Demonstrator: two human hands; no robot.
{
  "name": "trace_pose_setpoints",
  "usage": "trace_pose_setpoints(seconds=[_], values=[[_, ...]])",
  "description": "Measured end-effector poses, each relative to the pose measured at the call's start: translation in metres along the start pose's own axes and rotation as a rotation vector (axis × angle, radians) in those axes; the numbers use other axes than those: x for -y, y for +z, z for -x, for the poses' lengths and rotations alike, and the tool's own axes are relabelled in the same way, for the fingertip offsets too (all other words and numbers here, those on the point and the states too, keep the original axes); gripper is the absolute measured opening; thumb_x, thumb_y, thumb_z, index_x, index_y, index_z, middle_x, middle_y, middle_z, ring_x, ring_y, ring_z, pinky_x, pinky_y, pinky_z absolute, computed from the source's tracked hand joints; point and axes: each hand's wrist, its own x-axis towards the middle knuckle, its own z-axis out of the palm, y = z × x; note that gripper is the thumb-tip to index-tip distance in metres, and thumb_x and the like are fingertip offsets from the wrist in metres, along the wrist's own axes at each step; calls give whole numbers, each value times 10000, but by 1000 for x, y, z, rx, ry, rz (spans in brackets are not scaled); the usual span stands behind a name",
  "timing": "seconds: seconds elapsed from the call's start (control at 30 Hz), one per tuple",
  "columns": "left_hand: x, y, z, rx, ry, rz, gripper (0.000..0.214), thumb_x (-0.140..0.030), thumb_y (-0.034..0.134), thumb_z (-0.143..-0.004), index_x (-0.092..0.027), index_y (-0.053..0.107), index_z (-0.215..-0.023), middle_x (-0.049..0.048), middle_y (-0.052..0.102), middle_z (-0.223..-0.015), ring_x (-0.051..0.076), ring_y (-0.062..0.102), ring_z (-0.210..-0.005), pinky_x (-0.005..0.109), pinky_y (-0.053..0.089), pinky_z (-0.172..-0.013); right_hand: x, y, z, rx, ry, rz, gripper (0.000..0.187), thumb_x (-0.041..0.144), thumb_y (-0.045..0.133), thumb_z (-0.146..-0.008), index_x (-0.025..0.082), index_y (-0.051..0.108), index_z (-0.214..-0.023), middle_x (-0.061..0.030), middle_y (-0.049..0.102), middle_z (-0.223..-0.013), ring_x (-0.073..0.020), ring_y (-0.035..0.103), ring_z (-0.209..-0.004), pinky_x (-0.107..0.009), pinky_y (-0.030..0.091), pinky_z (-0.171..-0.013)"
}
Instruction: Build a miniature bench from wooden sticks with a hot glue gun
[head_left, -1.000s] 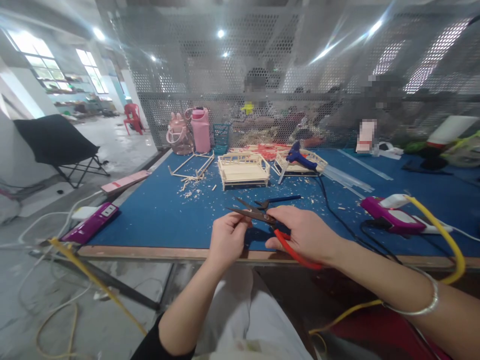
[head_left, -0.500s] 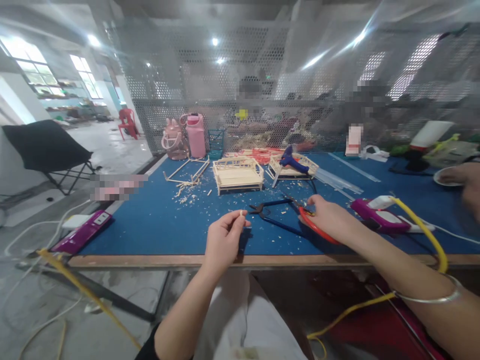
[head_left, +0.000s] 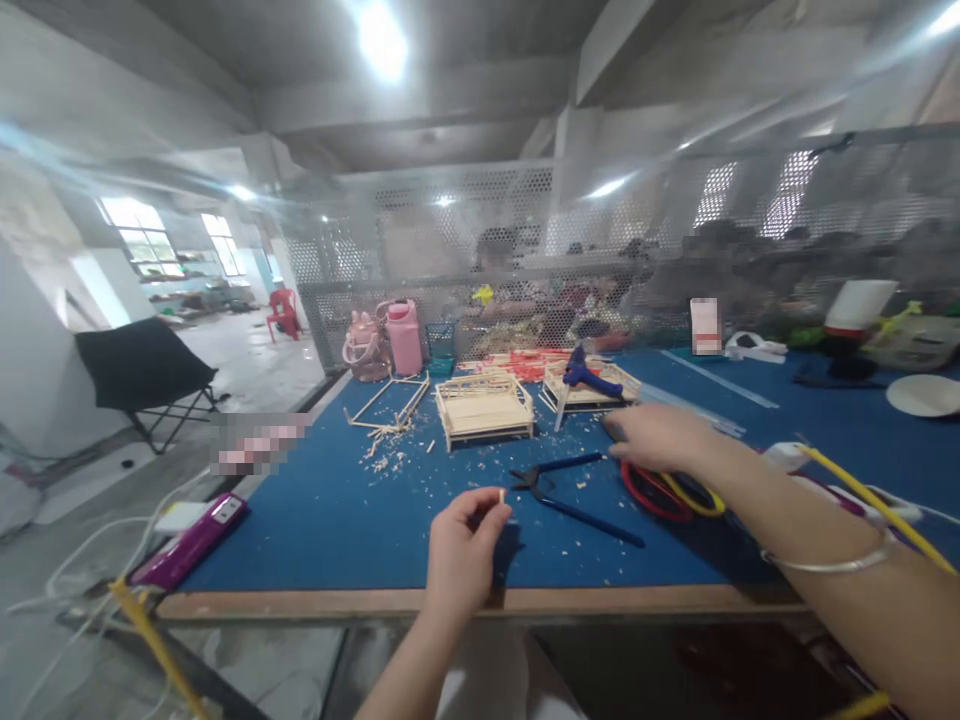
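My left hand (head_left: pixel 466 546) is raised over the near edge of the blue table (head_left: pixel 322 520), its thumb and forefinger pinched on a tiny wooden stick piece (head_left: pixel 502 495). My right hand (head_left: pixel 656 436) reaches forward over the table, fingers blurred, just beyond the red-and-yellow handled scissors (head_left: pixel 670 492) that lie on the mat. Blue-handled pliers (head_left: pixel 564 492) lie between my hands. A small wooden stick bed (head_left: pixel 484 405) stands farther back in the middle.
A blue glue gun (head_left: pixel 589 375) rests on a second stick frame. Pink bottles (head_left: pixel 390 338) stand at the back left by the mesh screen. A purple power strip (head_left: pixel 189 541) lies at the left, a purple-white tool (head_left: pixel 840 480) with cables at the right. Wood chips litter the mat.
My right hand carried the red-handled scissors away from my left hand, set them on the mat and moved forward. My left hand keeps the cut stick piece. The view tilted upward.
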Motion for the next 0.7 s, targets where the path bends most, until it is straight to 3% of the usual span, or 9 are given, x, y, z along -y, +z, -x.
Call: trace_pose_setpoints(seconds=[0.03,0.07,0.1,0.17,0.23,0.43,0.53,0.63,0.7], values=[[-1,1,-2,-23,-11,10,174,-286,640,-681,-172,730,-777,45,729,-731,180,639,-667,290,484,-644,15,0,3,-26,-92,-56,184,246,638,-715,227,712,-883,-75,723,-902,-236,651,-857,-317,454,-690],[-2,1,-5,-36,-14,13,175,-294,645,-675,-169,726,-766,44,727,-716,180,636,-654,290,481,-637,31,3,6,-17,-269,-247,186,260,615,-738,217,713,-890,-60,722,-841,-207,645,-783,-301,452,-662],[-4,0,-8,-35,-11,1,171,-301,648,-671,-167,722,-747,44,725,-699,180,635,-647,290,479,-636,47,8,9,73,-393,-472,187,288,604,-749,206,710,-879,-36,709,-744,-176,626,-685,-279,447,-610],[-10,-4,-17,-15,11,-80,157,-304,645,-668,-168,717,-702,39,723,-668,179,631,-632,288,472,-636,76,21,9,212,-436,-868,147,293,620,-718,177,699,-763,8,649,-585,-120,544,-512,-236,412,-498],[-15,-11,-28,2,34,-191,150,-300,638,-668,-169,712,-662,33,716,-633,174,618,-606,282,458,-620,96,34,2,221,-402,-1098,99,251,666,-666,158,679,-634,32,592,-490,-85,476,-448,-212,382,-462],[-18,-33,-66,-25,29,-328,163,-304,648,-694,-151,703,-696,45,716,-685,166,605,-638,271,433,-623,120,50,-41,212,-317,-1281,41,162,707,-627,156,667,-635,33,620,-520,-85,546,-505,-221,467,-557],[-11,-40,-87,46,-21,-367,105,-239,689,-676,-155,704,-740,25,704,-695,157,607,-656,265,448,-642,125,58,-55,164,-256,-1311,86,180,697,-666,162,625,-623,36,610,-526,-76,534,-484,-210,464,-528],[1,-48,-110,148,-129,-408,183,-142,734,-638,-140,698,-817,17,670,-656,164,611,-650,282,480,-648,127,71,-60,103,-207,-1297,149,164,631,-729,176,548,-607,45,581,-515,-68,529,-469,-184,442,-488],[10,-51,-124,196,-190,-439,212,-184,712,-715,-123,671,-914,54,679,-801,176,626,-746,313,508,-702,128,80,-60,86,-187,-1266,169,146,591,-750,183,509,-607,43,574,-511,-70,535,-456,-181,435,-467]])
